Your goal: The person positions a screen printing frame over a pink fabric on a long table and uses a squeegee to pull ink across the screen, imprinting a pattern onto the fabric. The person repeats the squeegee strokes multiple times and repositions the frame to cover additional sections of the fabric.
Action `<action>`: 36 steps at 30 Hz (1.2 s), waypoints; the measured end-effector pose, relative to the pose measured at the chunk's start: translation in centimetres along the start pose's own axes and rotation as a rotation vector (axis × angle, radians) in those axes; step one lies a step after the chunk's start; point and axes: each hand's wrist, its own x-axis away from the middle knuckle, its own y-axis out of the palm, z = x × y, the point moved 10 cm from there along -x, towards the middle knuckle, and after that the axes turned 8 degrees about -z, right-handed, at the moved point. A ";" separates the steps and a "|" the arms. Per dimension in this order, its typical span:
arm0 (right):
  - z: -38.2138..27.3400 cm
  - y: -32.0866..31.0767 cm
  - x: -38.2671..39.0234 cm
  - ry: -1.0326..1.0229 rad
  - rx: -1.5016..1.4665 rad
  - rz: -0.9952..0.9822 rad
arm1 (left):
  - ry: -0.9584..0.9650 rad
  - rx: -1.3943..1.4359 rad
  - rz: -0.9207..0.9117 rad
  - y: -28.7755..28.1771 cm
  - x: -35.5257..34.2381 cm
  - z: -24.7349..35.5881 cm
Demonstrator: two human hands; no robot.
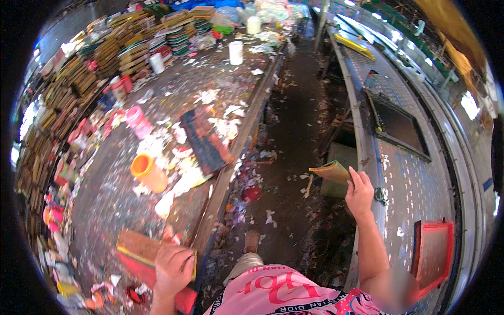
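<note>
My left hand (172,265) grips a wooden squeegee (139,241) with a yellow edge, above a red piece (136,265) at the near edge of the left table (105,194). My right hand (358,194) holds a small greenish-brown squeegee (329,171) out over the walkway, beside the rail of the right-hand table. A dark, stained squeegee board (202,142) lies among white scraps on the left table. An orange container (148,173) and pink containers (137,122) stand near that board.
Stacked wooden boards (100,52) and white buckets (236,52) line the back left. A littered walkway (291,105) runs between the tables. On the metal right-hand table (394,184) sit a dark screen frame (397,124), a red frame (433,254) and a yellow piece (354,47).
</note>
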 end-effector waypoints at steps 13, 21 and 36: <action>27.2 -5.1 -0.2 0.746 -0.494 0.747 | 0.169 -0.071 -0.158 7.0 -25.5 -6.6; 46.1 0.9 0.3 0.804 -0.999 1.260 | 0.331 -0.048 -0.245 20.1 -46.4 -2.7; 67.0 9.3 1.0 1.137 -0.784 1.785 | 0.972 0.417 -0.434 53.0 -86.6 22.3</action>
